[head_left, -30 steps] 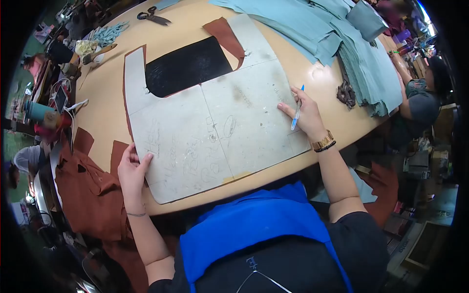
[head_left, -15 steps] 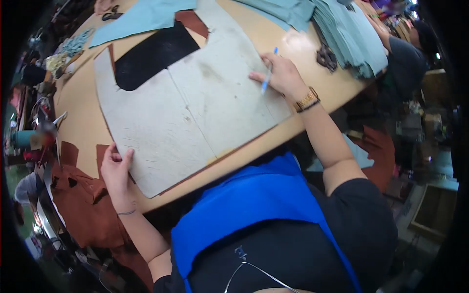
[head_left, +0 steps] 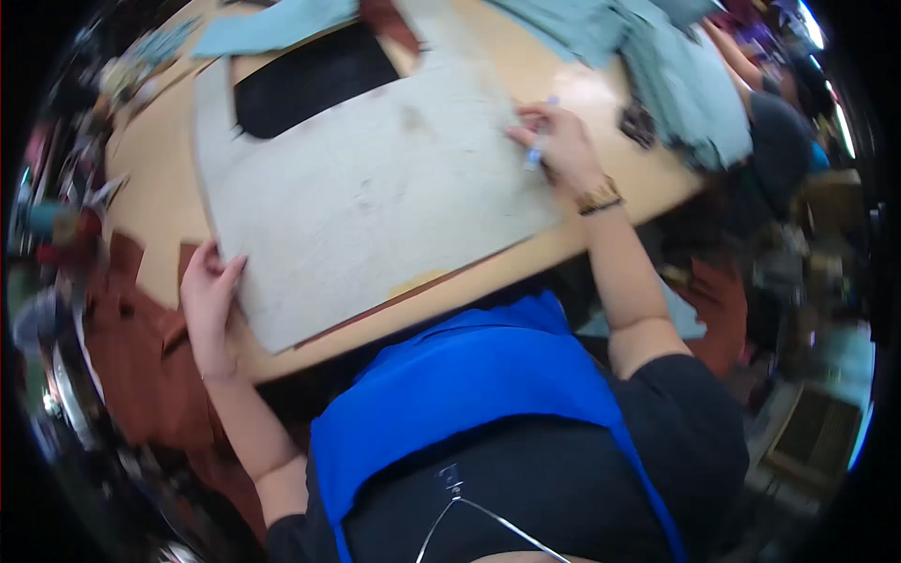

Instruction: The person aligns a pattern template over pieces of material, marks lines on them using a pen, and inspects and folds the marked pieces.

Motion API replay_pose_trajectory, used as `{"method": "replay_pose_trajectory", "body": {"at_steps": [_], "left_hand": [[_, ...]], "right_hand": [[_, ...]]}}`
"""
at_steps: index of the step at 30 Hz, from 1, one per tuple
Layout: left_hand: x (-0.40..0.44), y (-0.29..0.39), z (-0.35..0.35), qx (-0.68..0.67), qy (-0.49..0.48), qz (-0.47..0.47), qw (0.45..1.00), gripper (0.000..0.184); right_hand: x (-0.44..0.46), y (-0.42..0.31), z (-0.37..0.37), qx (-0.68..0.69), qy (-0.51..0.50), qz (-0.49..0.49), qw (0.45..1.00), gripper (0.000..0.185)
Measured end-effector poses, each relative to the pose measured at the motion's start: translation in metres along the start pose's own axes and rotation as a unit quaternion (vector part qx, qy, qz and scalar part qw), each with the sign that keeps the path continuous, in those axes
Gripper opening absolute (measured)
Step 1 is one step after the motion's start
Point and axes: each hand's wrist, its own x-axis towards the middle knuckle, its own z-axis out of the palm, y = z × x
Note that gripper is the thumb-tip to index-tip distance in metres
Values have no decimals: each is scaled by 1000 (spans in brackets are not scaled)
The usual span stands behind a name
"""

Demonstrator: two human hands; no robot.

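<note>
A large pale board (head_left: 347, 197) with a cut-out at its far side lies on the table, and reddish-brown leather (head_left: 366, 314) shows under its near edge. Black material (head_left: 314, 84) lies within the cut-out. My left hand (head_left: 211, 286) is at the board's left edge, thumb and fingers bent around that edge. Near the right edge, my right hand (head_left: 560, 145) is closed around a blue-and-clear pen (head_left: 535, 152). The view is blurred, and whether the right fingertips touch the board is unclear.
Light-blue leather (head_left: 277, 26) lies beyond the board, with a stack of it (head_left: 690, 103) at the far right beside a dark bundle (head_left: 636, 122). Brown leather (head_left: 141, 366) hangs at the left. Another person's arm (head_left: 737, 56) shows at upper right.
A light-blue piece has come into place beyond the board. The view has shifted, and the board sits higher and further left in it. My right hand still holds the pen.
</note>
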Motion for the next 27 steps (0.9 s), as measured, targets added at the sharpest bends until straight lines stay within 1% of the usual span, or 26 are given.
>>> {"method": "replay_pose_trajectory", "body": {"at_steps": [1,2,3,4,5,7,10,13,16,18,19,20,21,22,24,25,26,27], "left_hand": [[0,-4,3,-50,6,16,999,52],[0,-4,0,-16,4,32,999,51],[-8,12,0,-48,3,23,999,49],[-5,3,1,6,34,38,999,50],[-6,7,-1,84,58,25,994,54],[-12,20,-4,124,65,0,990,58],[-13,25,-5,114,58,-19,992,61],[-11,25,-7,123,49,-19,991,62],[-12,26,-6,134,55,-6,989,60],[-13,26,-6,139,56,23,988,59],[-11,24,-5,153,64,31,986,58],[-9,21,-3,165,65,45,983,58],[-7,20,0,128,50,21,990,57],[-10,29,-1,157,47,-4,987,55],[-13,38,0,269,55,16,962,54],[-12,46,-1,323,64,19,944,53],[-11,58,0,321,50,16,946,52],[-6,64,7,321,57,68,943,52]], "right_hand": [[-3,-10,-3,-45,6,-5,999,44],[3,6,1,38,-24,3,999,42],[3,6,5,24,-10,-17,1000,39],[-10,-30,1,103,-37,45,993,35],[5,2,3,70,-44,-3,997,34],[0,-13,6,95,-51,28,994,35],[6,-1,6,78,-62,16,995,36],[7,6,8,134,-59,27,989,35],[3,-4,7,110,-55,14,992,34],[0,-6,12,172,-52,55,982,33],[-1,-8,11,203,-35,74,976,33],[-3,-15,10,173,-27,65,982,33],[-4,-20,6,141,-20,59,988,32],[-2,-16,1,112,-30,55,992,31],[3,-13,0,59,-68,41,995,29],[4,-21,2,53,-39,18,998,27],[6,-29,5,48,-13,-7,999,26],[8,-34,4,43,11,-32,999,25]]}}
